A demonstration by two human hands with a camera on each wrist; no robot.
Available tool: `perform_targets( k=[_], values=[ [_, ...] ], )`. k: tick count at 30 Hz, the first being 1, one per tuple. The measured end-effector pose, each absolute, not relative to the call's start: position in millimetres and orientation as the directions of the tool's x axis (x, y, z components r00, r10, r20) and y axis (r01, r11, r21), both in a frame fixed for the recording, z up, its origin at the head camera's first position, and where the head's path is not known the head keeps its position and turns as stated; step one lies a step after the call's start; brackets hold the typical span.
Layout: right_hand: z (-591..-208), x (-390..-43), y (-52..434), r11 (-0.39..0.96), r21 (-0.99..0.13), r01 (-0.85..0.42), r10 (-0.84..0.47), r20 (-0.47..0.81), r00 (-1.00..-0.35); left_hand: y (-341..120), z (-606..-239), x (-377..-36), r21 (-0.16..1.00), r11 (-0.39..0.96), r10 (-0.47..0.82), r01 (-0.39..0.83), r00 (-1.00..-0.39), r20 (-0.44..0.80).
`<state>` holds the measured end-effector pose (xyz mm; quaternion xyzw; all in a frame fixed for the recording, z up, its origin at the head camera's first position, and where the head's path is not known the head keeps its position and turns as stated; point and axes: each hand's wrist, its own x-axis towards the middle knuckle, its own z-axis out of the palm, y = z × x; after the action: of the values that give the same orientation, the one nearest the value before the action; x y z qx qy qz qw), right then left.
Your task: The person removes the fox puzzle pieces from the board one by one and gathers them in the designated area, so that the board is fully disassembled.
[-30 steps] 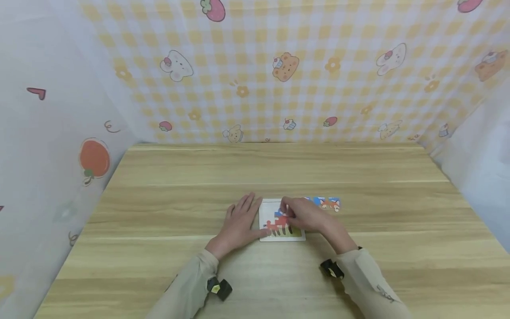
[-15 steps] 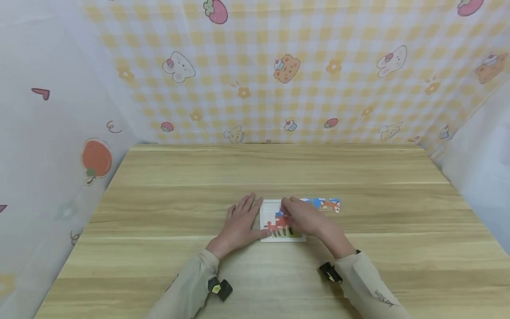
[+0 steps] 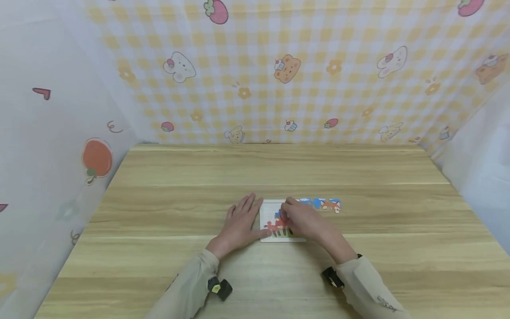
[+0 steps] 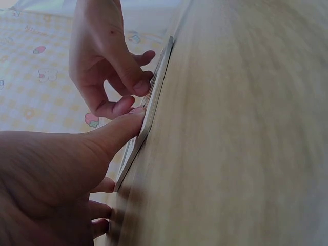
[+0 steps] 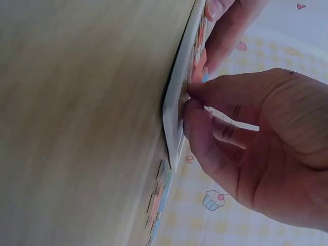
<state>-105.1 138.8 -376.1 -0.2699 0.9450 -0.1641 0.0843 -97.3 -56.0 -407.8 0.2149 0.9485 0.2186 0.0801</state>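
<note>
Fingers [image 5: 202,138] touch a white-framed, red-and-blue puzzle [image 3: 274,225].

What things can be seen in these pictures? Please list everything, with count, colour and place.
Table: one, light wood, lower part of the head view
Puzzle board: one, white, near the table's middle
Fitted pieces: several, count unclear, mainly red and blue, in the board
Loose pieces: several, count unclear, blue, white, orange, right of the board's far end
Checked cloth: one, yellow-white with prints, behind the table
Side cloths: two visible, white, left and right
Wrist straps: two, black, near the cuffs
Sleeves: two, beige, on the forearms
Left hand: one, bare, thumb on the board
Right hand: one, bare, fingertips at the board
</note>
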Motion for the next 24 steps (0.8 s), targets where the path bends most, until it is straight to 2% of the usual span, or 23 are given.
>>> perform_targets(
  k=[8, 24],
  values=[
    [-378.8, -105.3, 139.9, 0.786, -0.375, -0.491, -0.53, -0.001, -0.848, -56.9, -406.7, -96.4, 0.458, 0.806, 0.443, 0.374, -0.895, -0.049],
    [-379.4, -104.0, 141.1, 0.806, -0.379, -0.455, -0.493, -0.004, -0.87, -55.8, -407.1, -95.5, 0.446, 0.809, 0.449, 0.382, -0.892, -0.051]
  ],
)
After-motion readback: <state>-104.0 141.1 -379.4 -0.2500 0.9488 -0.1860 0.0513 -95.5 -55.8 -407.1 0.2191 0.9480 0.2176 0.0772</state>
